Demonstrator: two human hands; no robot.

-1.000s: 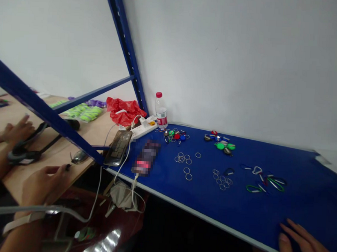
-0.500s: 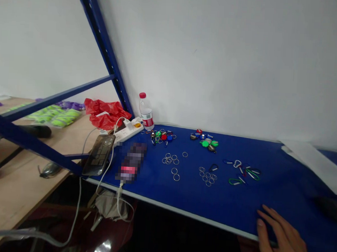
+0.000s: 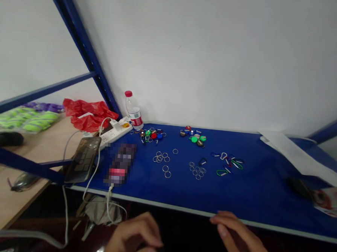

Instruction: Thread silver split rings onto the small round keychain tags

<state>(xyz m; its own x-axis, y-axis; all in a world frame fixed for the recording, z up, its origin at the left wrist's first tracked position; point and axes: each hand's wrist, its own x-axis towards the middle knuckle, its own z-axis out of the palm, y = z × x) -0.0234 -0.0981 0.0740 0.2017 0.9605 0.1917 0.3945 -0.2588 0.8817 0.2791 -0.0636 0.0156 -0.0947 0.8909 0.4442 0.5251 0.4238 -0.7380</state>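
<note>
My left hand (image 3: 136, 237) is at the bottom edge, in front of the table, its fingers curled round toward the thumb; a dark patch shows there, too unclear to name. My right hand (image 3: 240, 239) is at the table's front edge, fingers stretched out, nothing visible in it. On the blue table (image 3: 154, 189) lie larger metal rings (image 3: 166, 168), smaller rings (image 3: 197, 172), colourful carabiners (image 3: 222, 173) and two piles of round, coloured clip-like pieces, one left (image 3: 153, 135) and one right (image 3: 194, 139). A dark carabiner (image 3: 202, 161) lies by the smaller rings.
A bottle (image 3: 134, 111) and a power strip (image 3: 115, 134) stand at the back left, with two phones, one on the left (image 3: 83, 159) and one blurred (image 3: 121, 164), plus cables. White paper (image 3: 299, 157) and a dark object (image 3: 299, 188) lie right. A blue frame (image 3: 85, 46) rises left.
My left hand has come into view at the bottom. My right hand has moved left, to the table's front edge. The view has turned right, showing a printed sheet at the right.
</note>
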